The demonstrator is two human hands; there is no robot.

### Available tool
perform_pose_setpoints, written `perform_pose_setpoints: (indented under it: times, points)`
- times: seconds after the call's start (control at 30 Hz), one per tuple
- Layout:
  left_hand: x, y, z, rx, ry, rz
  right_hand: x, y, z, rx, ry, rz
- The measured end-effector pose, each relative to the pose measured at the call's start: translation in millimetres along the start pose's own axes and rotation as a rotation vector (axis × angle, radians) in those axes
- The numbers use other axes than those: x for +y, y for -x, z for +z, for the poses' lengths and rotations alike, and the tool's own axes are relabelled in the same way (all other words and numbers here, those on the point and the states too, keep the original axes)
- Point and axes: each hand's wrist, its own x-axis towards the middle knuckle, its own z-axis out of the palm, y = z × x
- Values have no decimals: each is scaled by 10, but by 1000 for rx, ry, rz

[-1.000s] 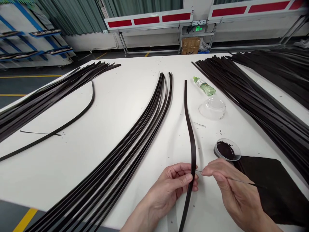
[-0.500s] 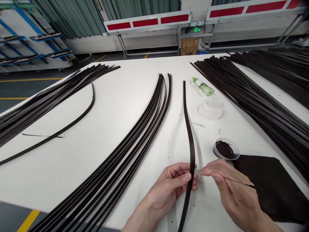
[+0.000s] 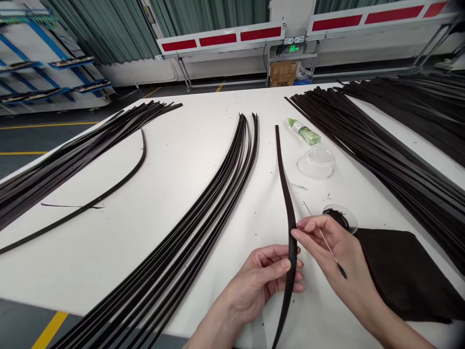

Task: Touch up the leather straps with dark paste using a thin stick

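Observation:
A long black strip [image 3: 284,189], leather-like and narrow, runs up the table in front of me. My left hand [image 3: 267,274] is closed on it, thumb on its face and fingers behind. Just above, my right hand [image 3: 336,247] pinches the strip's right edge between thumb and fingertips. A thin metal rod [image 3: 327,246] with a thicker dark end is tucked through the right hand, its bare end sticking up past the knuckles. Behind that hand sits a small clear dish [image 3: 350,219] holding dark stuff, partly hidden.
A folded dark cloth [image 3: 403,271] lies under and beside my right forearm. Farther back are an upturned clear cup [image 3: 316,163] and a green bottle [image 3: 304,132]. Bundles of black strips lie in the middle [image 3: 203,208], left [image 3: 90,148] and right [image 3: 378,155] of the white table.
My right hand has moved up and left to pinch the strip. The rod, whose bare end was at the strip's edge, now points upward, away from it. My left hand keeps its hold.

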Motion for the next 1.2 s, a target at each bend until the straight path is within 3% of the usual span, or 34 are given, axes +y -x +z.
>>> perform_pose_setpoints:
  times: [0.13,0.27,0.43,0.6,0.83,1.2]
  points:
    - [13,65,-25,28,-36,-46,-48,-241,-6,102,-34,-1]
    - [31,99,-50,71,-22,-45,23,-302,-120,26,39,-52]
    - [68,71,-25,102,-14,-51,118,-217,-528,152,30,-40]
    - [88,62,-27,144,-54,-69,191,-253,-859,215,364,-39]
    - [78,46,-99,157,-82,-93,384,-303,-751,92,622,-293]
    - [73,48,-100,159,-89,-89,487,-335,-719,72,639,-331]
